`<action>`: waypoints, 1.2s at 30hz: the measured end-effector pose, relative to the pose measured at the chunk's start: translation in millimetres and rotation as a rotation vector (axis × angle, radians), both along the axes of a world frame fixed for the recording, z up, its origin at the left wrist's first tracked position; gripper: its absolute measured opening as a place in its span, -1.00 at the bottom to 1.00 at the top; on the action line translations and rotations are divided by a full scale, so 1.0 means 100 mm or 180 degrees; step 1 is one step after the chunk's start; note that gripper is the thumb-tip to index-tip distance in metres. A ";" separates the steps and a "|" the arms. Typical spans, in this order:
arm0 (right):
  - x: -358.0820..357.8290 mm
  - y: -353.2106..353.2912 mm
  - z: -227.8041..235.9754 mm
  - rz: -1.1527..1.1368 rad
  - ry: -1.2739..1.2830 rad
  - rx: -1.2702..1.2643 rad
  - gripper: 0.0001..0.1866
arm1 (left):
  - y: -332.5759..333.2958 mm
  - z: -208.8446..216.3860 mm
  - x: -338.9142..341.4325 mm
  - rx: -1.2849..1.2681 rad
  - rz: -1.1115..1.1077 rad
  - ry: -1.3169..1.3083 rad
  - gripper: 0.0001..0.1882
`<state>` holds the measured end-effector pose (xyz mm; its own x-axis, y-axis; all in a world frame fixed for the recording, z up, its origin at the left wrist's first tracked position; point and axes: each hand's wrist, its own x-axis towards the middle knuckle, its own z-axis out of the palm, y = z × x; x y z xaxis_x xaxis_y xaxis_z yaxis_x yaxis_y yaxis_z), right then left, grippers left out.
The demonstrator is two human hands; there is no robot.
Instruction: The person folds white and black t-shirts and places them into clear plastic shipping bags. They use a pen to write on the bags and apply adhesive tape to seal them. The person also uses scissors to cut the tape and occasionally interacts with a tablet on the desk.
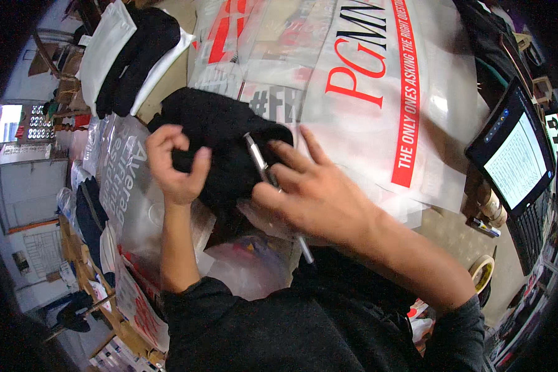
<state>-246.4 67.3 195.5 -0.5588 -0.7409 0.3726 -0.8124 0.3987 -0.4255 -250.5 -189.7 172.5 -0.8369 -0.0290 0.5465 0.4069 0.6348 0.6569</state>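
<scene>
A bunched black cloth [223, 124], likely a folded garment, lies on the table in front of me. My left hand [177, 164] is at its left side, with thumb and fingers apart and bent. Nothing shows between them. My right hand [316, 192] reaches over the cloth's right edge, its index finger stretched out. A slim silver pen-like tool [254, 152] passes between the fingers of this hand. One tip points at the cloth, and the lower end [306, 249] sticks out below my palm. Its exact kind cannot be made out.
Large clear plastic sheets [437, 99] with red and black print spread over the table. Folded black and white garments [139, 59] are stacked at the far left. On the right stand a laptop [516, 158], a tape roll [482, 273] and a marker [487, 228].
</scene>
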 end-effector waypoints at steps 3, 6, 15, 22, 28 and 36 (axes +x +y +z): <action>-0.07 0.07 0.08 -0.0036 -0.0083 0.0223 -0.85 | 0.16 0.26 0.00 -0.0983 0.0032 -0.0453 -0.42; -0.04 0.01 0.04 0.0087 -0.0027 -0.0117 -0.84 | 0.09 0.32 -0.06 -0.1187 -0.0314 -0.0800 -0.35; 0.02 -0.04 -0.07 0.0241 -0.0177 -0.0250 -0.84 | -0.27 0.19 -0.11 0.0261 -0.1143 -0.0757 -0.49; -0.06 0.11 0.03 0.0053 -0.0073 0.0128 -0.82 | -0.16 0.26 -0.10 -0.1003 -0.0920 -0.0992 -0.54; -0.08 0.08 0.08 0.0005 -0.0175 0.0233 -0.85 | -0.13 0.27 -0.11 -0.0610 -0.0659 -0.1156 -0.48; 0.10 0.19 0.00 0.0134 -0.0162 -0.0148 -0.81 | 0.03 0.42 -0.13 -0.0622 -0.0522 -0.1057 -0.55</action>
<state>-236.9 86.0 195.1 -0.5466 -0.7466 0.3792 -0.8049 0.3435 -0.4839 -263.5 -186.6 214.9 -0.9535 0.1968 0.2283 0.2994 0.7049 0.6430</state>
